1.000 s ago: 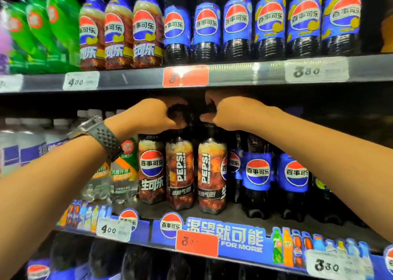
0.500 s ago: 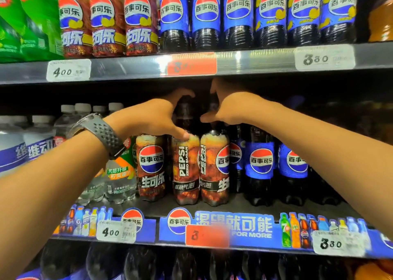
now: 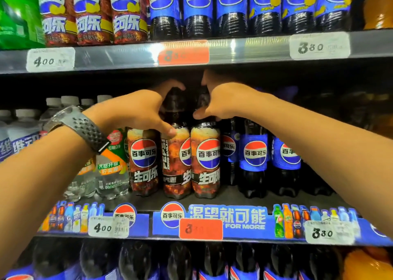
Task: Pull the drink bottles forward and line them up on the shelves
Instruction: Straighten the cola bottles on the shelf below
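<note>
Three brown-labelled Pepsi bottles stand side by side on the middle shelf (image 3: pixel 244 199). My left hand (image 3: pixel 136 111), with a grey watch on the wrist, grips the neck and shoulder of the middle bottle (image 3: pixel 175 162); its thumb presses the top of the label. My right hand (image 3: pixel 223 101) curls round the neck of the right brown bottle (image 3: pixel 205 162). The left brown bottle (image 3: pixel 143 160) stands untouched. Both bottle caps are hidden by my fingers and the shadow under the upper shelf.
Blue-labelled Pepsi bottles (image 3: pixel 254 158) stand right of the brown ones, set slightly further back. Clear soda bottles (image 3: pixel 110 173) and white-capped bottles (image 3: pixel 23 130) fill the left. The upper shelf edge (image 3: pixel 244 49) hangs close above my hands. More bottles fill the shelves above and below.
Both brown bottles under my hands have turned, so their round logos face more to the front. My hands have stayed on the bottle necks while the view has shifted closer.
</note>
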